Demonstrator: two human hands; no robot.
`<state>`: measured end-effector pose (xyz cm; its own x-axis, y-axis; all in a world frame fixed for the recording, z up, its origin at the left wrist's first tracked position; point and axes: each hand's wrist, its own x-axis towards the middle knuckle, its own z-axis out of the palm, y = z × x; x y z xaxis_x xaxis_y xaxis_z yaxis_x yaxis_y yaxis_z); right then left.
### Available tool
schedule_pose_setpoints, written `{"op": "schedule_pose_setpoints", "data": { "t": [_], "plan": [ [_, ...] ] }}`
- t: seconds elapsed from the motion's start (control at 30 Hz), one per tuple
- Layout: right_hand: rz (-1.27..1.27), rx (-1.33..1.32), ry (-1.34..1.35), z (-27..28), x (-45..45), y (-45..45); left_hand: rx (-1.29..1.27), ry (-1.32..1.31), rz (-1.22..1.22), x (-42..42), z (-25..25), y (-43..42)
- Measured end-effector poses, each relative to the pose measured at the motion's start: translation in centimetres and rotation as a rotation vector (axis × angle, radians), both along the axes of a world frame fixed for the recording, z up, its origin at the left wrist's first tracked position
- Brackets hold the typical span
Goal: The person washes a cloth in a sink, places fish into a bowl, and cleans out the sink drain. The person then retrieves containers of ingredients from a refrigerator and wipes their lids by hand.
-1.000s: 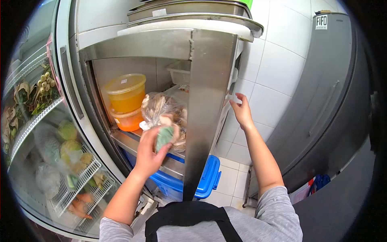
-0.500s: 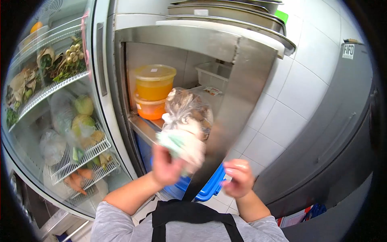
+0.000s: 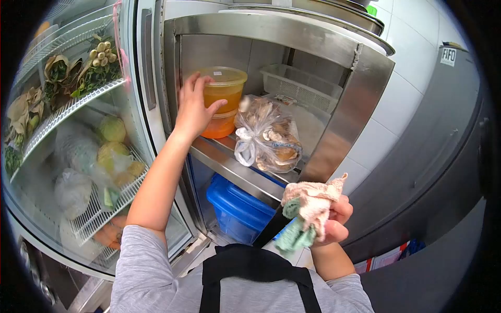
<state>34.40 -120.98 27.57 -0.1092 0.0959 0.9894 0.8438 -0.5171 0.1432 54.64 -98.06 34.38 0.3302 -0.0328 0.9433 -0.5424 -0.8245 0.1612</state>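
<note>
Open-fronted stainless-steel shelf unit (image 3: 360, 99); upright glass-doored refrigerator (image 3: 148, 117) left of unit; glossy white-tiled wall (image 3: 402, 112) beside unit; grey cabinet (image 3: 441, 135) right of unit.

The left forearm (image 3: 160, 182) is stretched forward; the left hand (image 3: 193, 108) is spread, its thumb (image 3: 217, 106) held away from the fingers (image 3: 197, 87). The right forearm (image 3: 331, 261) is held closer to the body (image 3: 248, 295); the right hand (image 3: 335, 225) is curled into a grip.

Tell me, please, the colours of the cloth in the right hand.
The cloth is pale pink and green, best seen in the head view.
</note>
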Motion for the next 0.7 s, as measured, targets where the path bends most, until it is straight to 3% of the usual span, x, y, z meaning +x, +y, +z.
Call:
{"op": "schedule_pose_setpoints", "data": {
  "t": [0.07,0.1,0.17,0.37,0.43,0.7],
  "plan": [
    [-0.163,-0.14,0.144,1.2,-0.8,1.3,-0.033,0.091,-0.186,1.5,0.1,0.7],
    [-0.404,-0.171,0.1,0.9,-0.9,2.3,-0.029,0.097,-0.199,2.1,0.0,1.0],
    [-0.41,-0.142,0.196,0.9,0.5,4.4,-0.078,0.142,-0.213,2.1,0.6,0.7],
    [-0.753,-0.124,0.216,2.4,5.8,8.4,-0.119,0.093,-0.32,2.0,0.7,1.2],
    [-0.858,-0.227,0.342,2.2,7.1,9.4,-0.157,0.054,-0.412,2.2,0.7,1.4],
    [-0.717,-0.271,0.522,-0.8,11.5,10.0,-0.234,0.004,-0.577,-1.7,2.0,2.6]
  ]
}}
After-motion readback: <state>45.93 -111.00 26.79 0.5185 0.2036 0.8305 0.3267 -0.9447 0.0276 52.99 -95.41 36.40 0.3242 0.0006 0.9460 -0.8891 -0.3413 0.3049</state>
